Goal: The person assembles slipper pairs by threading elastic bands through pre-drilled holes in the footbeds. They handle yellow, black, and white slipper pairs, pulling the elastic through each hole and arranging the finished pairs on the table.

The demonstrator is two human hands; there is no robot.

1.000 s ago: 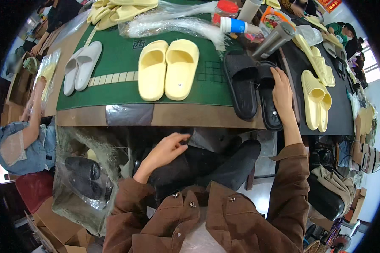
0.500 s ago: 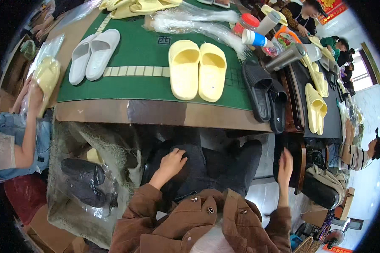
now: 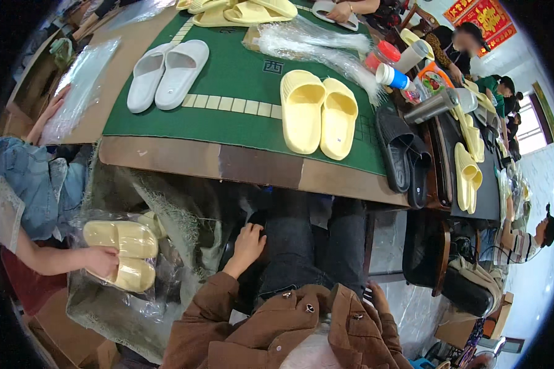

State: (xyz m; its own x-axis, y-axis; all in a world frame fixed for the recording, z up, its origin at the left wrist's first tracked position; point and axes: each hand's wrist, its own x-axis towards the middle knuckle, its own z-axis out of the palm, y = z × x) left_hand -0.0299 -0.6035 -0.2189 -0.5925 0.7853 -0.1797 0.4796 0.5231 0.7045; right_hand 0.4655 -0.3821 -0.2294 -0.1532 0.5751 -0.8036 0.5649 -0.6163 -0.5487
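Observation:
My left hand (image 3: 247, 249) is beside my left thigh, its loosely bent fingers resting on something dark and holding nothing visible. By my right hip, low against the seat, my right hand (image 3: 378, 299) shows only in part; its fingers are mostly hidden by my leg and sleeve. In front of me on the green mat (image 3: 228, 134) stands a pair of yellow slides (image 3: 320, 117), toes away from me. A pair of white slides (image 3: 169, 74) sits to their left. Black slides (image 3: 403, 157) lie at the table's right end. Neither hand touches any of these.
At left, another person's hand (image 3: 101, 261) holds bagged yellow slides (image 3: 135, 237) over a grey-green woven sack (image 3: 114, 313). Clear plastic bags (image 3: 314, 43), a red-lidded jar (image 3: 383, 55) and a steel flask (image 3: 431, 106) lie farther back. A dark chair (image 3: 425, 246) stands at right.
My left hand has slid off my thigh to its outer side. My right hand has drawn back from the chair to my hip. The neighbour's hand has brought bagged yellow slides to the sack.

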